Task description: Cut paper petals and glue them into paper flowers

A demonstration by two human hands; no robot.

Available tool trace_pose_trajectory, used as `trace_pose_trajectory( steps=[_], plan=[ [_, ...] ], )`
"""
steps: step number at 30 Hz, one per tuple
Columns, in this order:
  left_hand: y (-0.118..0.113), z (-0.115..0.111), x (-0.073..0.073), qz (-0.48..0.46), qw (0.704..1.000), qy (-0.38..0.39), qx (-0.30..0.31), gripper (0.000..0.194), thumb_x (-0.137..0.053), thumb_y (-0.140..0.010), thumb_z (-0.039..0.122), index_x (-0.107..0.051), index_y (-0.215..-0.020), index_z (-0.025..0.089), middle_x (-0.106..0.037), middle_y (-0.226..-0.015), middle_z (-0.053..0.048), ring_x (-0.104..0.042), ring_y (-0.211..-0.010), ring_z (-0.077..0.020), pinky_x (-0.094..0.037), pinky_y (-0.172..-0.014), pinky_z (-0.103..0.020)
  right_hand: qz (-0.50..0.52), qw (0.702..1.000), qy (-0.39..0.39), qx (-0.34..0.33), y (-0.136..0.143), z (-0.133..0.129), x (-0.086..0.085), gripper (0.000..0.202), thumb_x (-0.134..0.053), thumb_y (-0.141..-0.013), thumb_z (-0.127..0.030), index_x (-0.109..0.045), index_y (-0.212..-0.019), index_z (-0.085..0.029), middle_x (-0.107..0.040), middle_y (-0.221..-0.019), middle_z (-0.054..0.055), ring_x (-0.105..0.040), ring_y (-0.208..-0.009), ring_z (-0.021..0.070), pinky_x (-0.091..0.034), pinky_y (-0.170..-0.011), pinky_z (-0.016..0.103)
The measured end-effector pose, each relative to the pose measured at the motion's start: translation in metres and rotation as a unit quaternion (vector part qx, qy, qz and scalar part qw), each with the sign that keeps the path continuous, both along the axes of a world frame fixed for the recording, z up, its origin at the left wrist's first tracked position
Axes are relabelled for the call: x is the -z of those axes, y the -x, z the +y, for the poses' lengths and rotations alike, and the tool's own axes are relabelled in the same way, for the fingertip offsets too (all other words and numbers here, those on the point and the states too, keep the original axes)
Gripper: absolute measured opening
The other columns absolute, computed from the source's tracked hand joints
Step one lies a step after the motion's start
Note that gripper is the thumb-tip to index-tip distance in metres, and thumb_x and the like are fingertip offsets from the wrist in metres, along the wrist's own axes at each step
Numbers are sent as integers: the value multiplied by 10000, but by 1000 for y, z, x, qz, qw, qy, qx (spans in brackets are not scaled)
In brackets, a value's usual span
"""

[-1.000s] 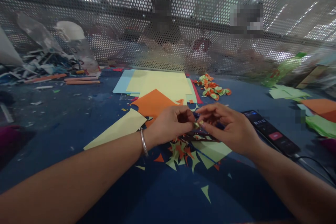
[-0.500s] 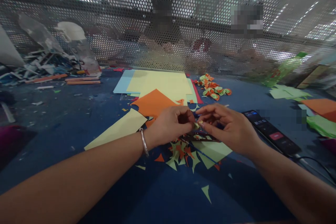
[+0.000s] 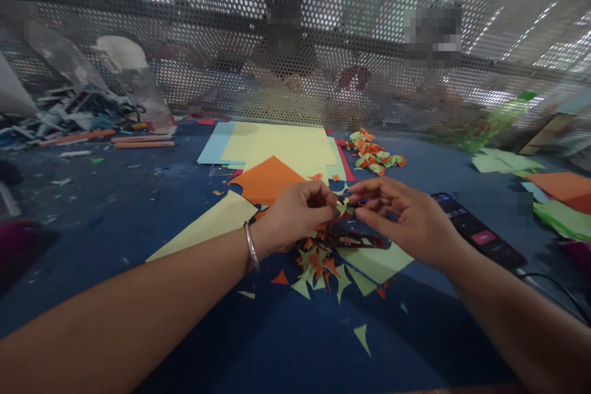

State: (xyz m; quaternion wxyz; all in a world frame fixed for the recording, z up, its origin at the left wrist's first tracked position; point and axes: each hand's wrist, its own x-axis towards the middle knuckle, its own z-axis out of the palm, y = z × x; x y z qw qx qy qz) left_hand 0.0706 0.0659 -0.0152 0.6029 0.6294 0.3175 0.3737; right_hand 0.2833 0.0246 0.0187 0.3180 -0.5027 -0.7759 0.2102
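Pinched between the fingertips of my left hand [image 3: 302, 212] is a small, curled piece of pale yellow-green paper [image 3: 343, 205]. Facing it from the right, my right hand [image 3: 406, 215] has its thumb and fingers parted, with a narrow gap between them and the piece. Under both hands lies a dark, shiny, reddish object [image 3: 360, 240], partly covered, whose kind I cannot make out. Pointed green and orange paper scraps [image 3: 318, 265] are heaped just in front of it. An orange sheet [image 3: 270, 178] with a scalloped edge lies beyond my left hand.
Yellow sheets [image 3: 281, 141] are stacked by the perforated metal screen [image 3: 221, 31]. Right of them sits a pile of curled orange and green pieces [image 3: 372, 154]. A phone [image 3: 480, 231] with a cable lies at right; a bottle [image 3: 143, 89] and sticks [image 3: 144, 144] are at left.
My right hand's thumb and fingers have drawn back slightly to the right from the small paper piece. The piece now shows at my left fingertips.
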Motion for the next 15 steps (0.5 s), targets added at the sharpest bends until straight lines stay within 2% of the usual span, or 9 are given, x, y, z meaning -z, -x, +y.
trace_pose_trajectory(
  steps=[3, 7, 15],
  plan=[
    [-1, 1, -1, -23, 999, 25, -12, 118, -691, -720, 192, -600, -790, 163, -583, -748, 19, -540, -690, -99, -419, -676, -261, -5, 1000, -7, 5, 0, 1, 1, 227, -675, -892, -319, -678, -1098, -226, -750, -933, 48, -676, -705, 154, -552, -563, 271],
    [-1, 0, -2, -22, 999, 36, -9, 85, -681, -730, 169, -615, -782, 158, -577, -720, 26, -525, -670, -94, -396, -660, -264, 8, 1000, -14, 0, 1, 2, 4, 234, -678, -894, -314, -680, -1112, -227, -756, -959, 58, -706, -811, 182, -575, -664, 309],
    [-3, 0, -4, -49, 995, 86, -25, 111, -695, -714, 115, -611, -775, 154, -574, -747, 31, -528, -693, -84, -401, -687, -257, 45, 998, 39, -9, -2, 7, 8, 249, -686, -907, -359, -676, -1116, -223, -738, -959, 52, -702, -779, 166, -562, -649, 296]
  ],
)
